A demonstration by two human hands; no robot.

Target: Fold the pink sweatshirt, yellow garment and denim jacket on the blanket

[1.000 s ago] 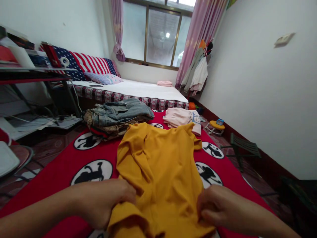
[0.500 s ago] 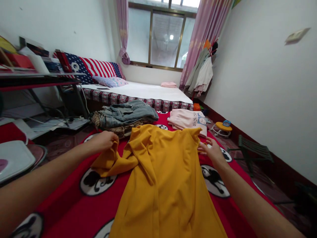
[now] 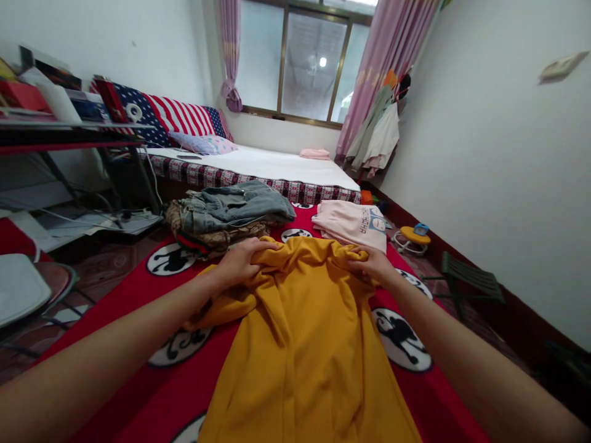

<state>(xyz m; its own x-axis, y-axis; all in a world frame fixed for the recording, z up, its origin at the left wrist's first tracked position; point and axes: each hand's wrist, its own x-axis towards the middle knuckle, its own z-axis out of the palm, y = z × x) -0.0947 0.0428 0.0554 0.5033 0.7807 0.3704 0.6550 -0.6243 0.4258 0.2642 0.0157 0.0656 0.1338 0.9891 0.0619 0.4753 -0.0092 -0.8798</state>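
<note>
Currently both hands are on a yellow garment (image 3: pixel 309 344), which lies spread out from the centre of the frame down to its bottom edge. The left hand (image 3: pixel 242 261), just left of centre, is partly closed, its fingers curled over the bunched cloth at the garment's upper left corner. The right hand (image 3: pixel 369 261), right of centre, is closed at about the same height, gripping the gathered cloth at the upper right corner between thumb and fingers. Between them the garment's far edge is rumpled, and a loose fold of yellow cloth lies beneath the left wrist. Under all this is a red blanket (image 3: pixel 184 394) with white circles bearing black figures. Beyond the left hand, in the middle of the frame, sits a pile of folded clothes (image 3: pixel 235 206) topped with blue denim; a pale pink folded garment (image 3: pixel 344 221) with printed lettering lies to its right, near the right hand. Farther up stands a bed (image 3: pixel 268 163) with a white top, and a yellow-topped stool (image 3: pixel 414 234) is at the right.
</note>
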